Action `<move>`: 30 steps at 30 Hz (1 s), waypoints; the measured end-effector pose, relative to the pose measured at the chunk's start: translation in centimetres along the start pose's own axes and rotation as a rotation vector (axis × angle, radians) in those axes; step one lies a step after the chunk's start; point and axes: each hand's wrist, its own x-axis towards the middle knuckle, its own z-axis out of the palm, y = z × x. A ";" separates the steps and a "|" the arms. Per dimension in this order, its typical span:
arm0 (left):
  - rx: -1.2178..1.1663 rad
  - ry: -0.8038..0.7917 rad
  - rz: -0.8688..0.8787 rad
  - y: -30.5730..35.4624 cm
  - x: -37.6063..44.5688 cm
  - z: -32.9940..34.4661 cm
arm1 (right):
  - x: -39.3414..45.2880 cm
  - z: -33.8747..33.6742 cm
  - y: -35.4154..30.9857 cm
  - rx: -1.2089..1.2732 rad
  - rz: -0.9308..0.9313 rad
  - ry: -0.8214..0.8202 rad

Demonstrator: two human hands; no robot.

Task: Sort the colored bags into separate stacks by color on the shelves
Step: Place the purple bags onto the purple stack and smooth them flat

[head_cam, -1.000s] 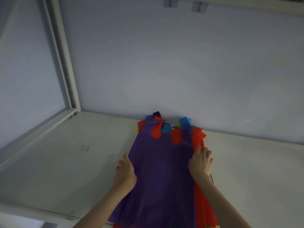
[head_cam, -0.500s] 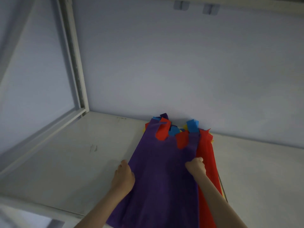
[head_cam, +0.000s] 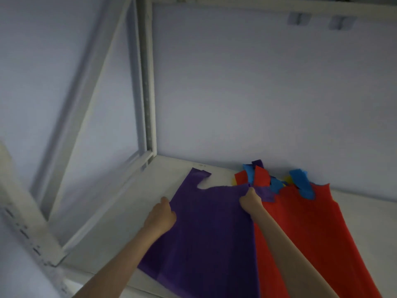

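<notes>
A purple bag (head_cam: 210, 229) lies flat on the white shelf (head_cam: 111, 214), half off the mixed pile. My left hand (head_cam: 161, 216) grips its left edge. My right hand (head_cam: 250, 197) pinches its upper right edge near the handle. To the right lies a red bag (head_cam: 305, 229) on top of the pile. Blue handles (head_cam: 300, 183), a bit of yellow (head_cam: 286, 179) and another purple handle (head_cam: 257, 163) stick out at the pile's far end against the back wall.
A white upright post (head_cam: 148, 82) stands at the shelf's back left corner. A diagonal brace (head_cam: 81, 104) and the front left post (head_cam: 25, 231) frame the left side. Two brackets (head_cam: 318, 20) hang under the shelf above. The shelf's front edge (head_cam: 103, 274) runs below my arms.
Both hands have slid the purple bag to the left, off the pile, so the red bag underneath now shows. The view has swung to the left.
</notes>
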 end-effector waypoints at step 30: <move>-0.072 0.291 0.364 -10.1 6.4 -4.6 | 3.6 12.3 -5.5 0.328 0.037 0.064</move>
